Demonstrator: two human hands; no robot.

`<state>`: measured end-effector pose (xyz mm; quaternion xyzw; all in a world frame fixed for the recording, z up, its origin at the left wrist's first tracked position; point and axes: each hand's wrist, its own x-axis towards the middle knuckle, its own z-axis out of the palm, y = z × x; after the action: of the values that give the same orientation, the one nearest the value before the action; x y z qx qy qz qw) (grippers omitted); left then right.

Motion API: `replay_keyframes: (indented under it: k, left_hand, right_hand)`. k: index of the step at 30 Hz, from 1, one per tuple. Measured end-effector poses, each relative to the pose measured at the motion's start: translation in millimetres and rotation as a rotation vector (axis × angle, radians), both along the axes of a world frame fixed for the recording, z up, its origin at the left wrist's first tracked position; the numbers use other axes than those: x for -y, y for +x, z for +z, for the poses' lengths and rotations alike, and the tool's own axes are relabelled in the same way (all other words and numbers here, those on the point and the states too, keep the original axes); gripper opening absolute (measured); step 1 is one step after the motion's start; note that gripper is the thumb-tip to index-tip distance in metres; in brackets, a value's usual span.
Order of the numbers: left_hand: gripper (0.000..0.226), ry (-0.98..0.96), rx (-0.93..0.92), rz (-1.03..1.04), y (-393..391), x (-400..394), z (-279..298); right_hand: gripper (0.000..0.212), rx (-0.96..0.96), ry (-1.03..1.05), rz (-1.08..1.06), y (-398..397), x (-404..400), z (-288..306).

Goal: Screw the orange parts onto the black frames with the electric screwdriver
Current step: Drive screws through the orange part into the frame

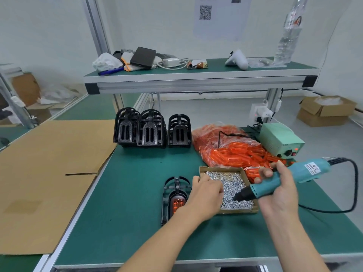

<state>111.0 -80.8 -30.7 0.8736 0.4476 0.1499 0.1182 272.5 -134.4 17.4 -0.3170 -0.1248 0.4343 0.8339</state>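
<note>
The right hand (279, 190) was wrapped around the teal electric screwdriver (282, 178), whose black tip was lowered into the cardboard screw tray (202, 169), touching the heap of small silver screws (230, 188). The left hand (206, 196) was held over the tray's left edge with fingers curled down into the screws; whether a screw was pinched could not be told. Just left of the tray, a black frame (173, 193) was laid flat on the green bench mat (137, 193) with an orange part (177, 203) seated in it, partly hidden by the left wrist. Behind the tray, a clear bag of loose orange parts (231, 152) was piled. Behind and left of the tray, more black frames (152, 128) were stood upright in a row. Behind and right of the tray, a pale green power unit (280, 140) was set, and the screwdriver's black cable (353, 189) was looped right of the tray. Far left of the tray, flat cardboard (49, 173) was spread.
</note>
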Motion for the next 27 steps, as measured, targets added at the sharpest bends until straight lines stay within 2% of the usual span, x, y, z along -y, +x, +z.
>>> replay_keyframes:
  k: [4, 11, 15, 27]
  left_hand:
    - [0.006, -0.345, 0.541, 0.142, -23.3, 17.4, 7.3]
    - [0.004, -0.521, 0.982, 0.205, -70.0, 28.8, 10.3]
    - [0.004, -0.574, 1.085, 0.238, -89.8, 34.4, 10.3]
    - [0.003, -0.526, 1.098, 0.2, -110.3, 41.9, 8.3]
  right_hand:
    - [0.017, -0.03, 0.034, 0.006, -9.3, -5.4, 9.5]
    - [0.018, -0.059, 0.049, 0.079, -43.6, -17.6, 20.9]
    - [0.019, -0.083, 0.053, 0.122, -66.4, -22.5, 25.8]
    - [0.019, -0.105, 0.052, 0.174, -91.2, -21.5, 31.1]
